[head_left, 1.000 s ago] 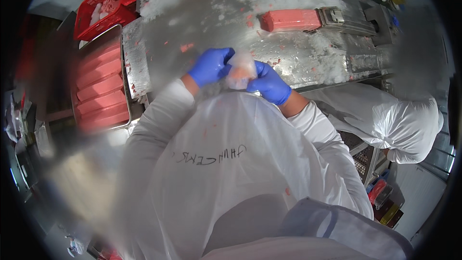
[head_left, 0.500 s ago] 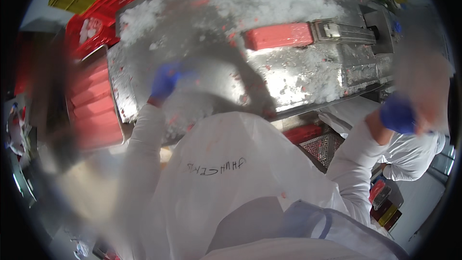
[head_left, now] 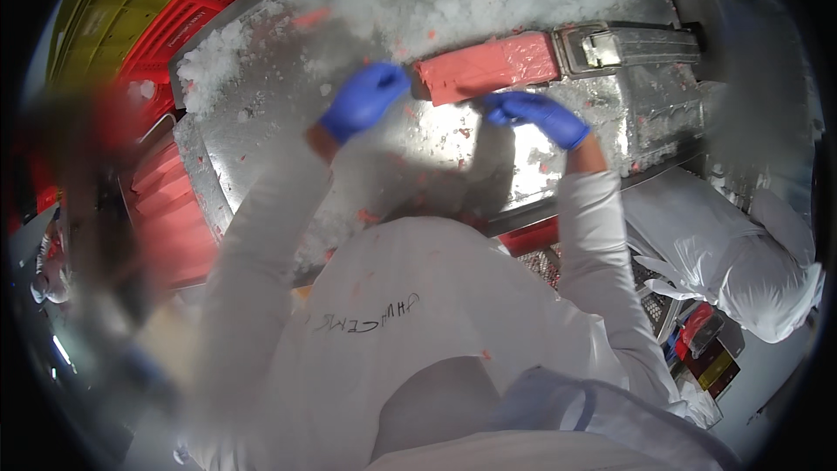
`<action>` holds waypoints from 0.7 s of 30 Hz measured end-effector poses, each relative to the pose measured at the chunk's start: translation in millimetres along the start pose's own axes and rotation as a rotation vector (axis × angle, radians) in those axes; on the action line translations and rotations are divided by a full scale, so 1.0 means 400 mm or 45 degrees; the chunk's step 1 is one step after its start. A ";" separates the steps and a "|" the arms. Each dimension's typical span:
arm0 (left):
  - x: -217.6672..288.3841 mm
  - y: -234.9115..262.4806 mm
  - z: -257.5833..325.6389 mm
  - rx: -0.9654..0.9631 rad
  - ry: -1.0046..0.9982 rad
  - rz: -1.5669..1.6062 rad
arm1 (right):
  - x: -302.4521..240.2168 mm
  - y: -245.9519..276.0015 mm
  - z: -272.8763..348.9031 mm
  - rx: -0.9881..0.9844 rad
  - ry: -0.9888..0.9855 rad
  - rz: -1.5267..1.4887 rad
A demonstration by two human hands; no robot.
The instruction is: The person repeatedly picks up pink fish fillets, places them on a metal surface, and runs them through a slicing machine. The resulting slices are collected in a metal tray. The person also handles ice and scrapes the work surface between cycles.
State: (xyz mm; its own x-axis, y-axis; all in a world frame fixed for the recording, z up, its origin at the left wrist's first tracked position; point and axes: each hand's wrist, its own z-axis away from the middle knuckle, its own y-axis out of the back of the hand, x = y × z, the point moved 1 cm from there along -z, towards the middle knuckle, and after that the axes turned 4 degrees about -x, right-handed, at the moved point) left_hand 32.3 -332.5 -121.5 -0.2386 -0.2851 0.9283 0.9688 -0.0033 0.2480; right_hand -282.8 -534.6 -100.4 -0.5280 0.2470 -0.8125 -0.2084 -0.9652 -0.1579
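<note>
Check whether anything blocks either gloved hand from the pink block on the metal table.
Nothing visible does. The left hand is close by the left end of the pink block; the right hand is at its near side, though contact is unclear. The metal frame is at the block's right end, not between.

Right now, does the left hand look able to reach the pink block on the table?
Probably yes: the left hand is close to the left end of the pink block, with nothing visible between; the right hand is by its near side.
</note>
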 end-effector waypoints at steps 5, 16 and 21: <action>0.105 -0.053 -0.298 0.091 0.200 0.050 | 0.185 -0.139 -0.075 0.215 0.163 -1.175; -0.022 -0.243 -0.326 -0.390 0.670 0.403 | 0.208 -0.150 -0.236 0.610 0.311 -1.632; 0.055 -0.233 -0.235 -0.411 0.706 0.723 | 0.227 -0.209 -0.191 0.494 0.286 -1.699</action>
State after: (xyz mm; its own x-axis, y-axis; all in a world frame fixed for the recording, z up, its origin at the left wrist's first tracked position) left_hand -56.9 -428.6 -150.3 0.2749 -0.7533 0.5974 0.9231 0.0330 -0.3832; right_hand -250.4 -438.0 -203.7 0.3776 0.8907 -0.2531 -0.6711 0.0749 -0.7376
